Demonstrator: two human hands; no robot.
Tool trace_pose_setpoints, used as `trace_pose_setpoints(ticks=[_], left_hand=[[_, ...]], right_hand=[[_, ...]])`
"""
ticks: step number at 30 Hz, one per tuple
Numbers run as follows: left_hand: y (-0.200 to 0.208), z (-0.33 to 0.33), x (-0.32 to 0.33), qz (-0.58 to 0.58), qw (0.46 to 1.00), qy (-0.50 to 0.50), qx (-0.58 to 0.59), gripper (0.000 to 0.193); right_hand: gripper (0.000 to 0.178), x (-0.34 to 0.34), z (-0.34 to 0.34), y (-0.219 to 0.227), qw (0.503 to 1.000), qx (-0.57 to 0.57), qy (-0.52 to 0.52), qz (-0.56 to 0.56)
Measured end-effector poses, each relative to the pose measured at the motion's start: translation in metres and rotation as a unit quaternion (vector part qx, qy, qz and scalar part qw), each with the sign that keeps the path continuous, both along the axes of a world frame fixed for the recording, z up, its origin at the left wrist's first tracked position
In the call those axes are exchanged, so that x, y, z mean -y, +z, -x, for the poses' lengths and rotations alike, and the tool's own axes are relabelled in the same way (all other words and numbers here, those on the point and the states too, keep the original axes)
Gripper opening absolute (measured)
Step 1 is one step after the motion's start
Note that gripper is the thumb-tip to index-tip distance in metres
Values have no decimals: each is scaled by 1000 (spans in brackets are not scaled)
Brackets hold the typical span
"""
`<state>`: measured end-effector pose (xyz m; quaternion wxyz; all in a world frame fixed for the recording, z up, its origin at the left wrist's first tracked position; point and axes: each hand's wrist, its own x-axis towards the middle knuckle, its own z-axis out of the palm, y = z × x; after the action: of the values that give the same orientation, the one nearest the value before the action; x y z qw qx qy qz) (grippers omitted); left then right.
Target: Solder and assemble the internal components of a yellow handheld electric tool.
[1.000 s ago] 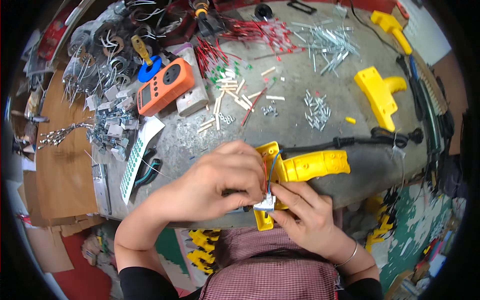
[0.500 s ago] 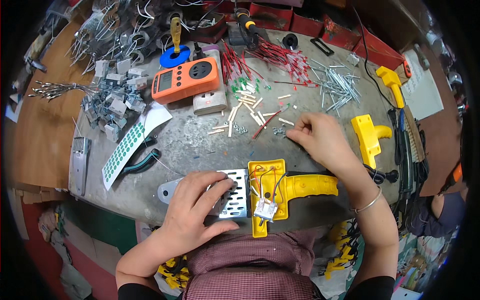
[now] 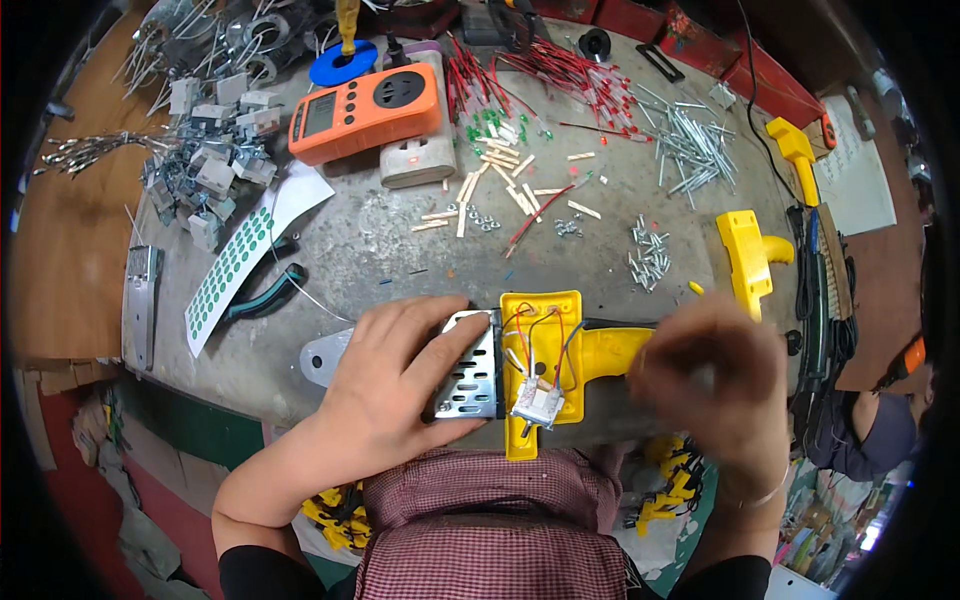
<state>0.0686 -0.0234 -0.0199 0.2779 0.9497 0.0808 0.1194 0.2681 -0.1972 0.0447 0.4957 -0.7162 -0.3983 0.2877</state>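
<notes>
On the grey bench [image 3: 350,260] before us lies an uncovered yellow housing [image 3: 571,395]; by its handle [image 3: 612,352], our right hand [image 3: 715,380] is too blurred to tell its grip. Our left hand [image 3: 385,375] holds the perforated metal plate [image 3: 472,385] at the housing's left, fingers and thumb spanning it, and a small white wired component [image 3: 537,400] rests inside the housing.
</notes>
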Motion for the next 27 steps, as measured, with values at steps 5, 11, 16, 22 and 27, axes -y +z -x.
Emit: trace_pose_setpoints(ticks=[5,11,16,22,27], left_hand=[[5,1,-3,34,999,4,35,77],[8,4,0,100,993,29,46,79],[5,5,7,89,993,11,77,82],[4,4,8,82,992,20,89,82],[5,3,10,88,992,15,95,82]], right_hand=[[15,50,13,-18,989,7,147,31],[12,56,15,-55,998,-23,56,23],[30,43,20,-76,996,-90,15,13],[28,40,22,-85,984,-173,-6,-36],[30,40,27,-86,965,-253,-2,-66]])
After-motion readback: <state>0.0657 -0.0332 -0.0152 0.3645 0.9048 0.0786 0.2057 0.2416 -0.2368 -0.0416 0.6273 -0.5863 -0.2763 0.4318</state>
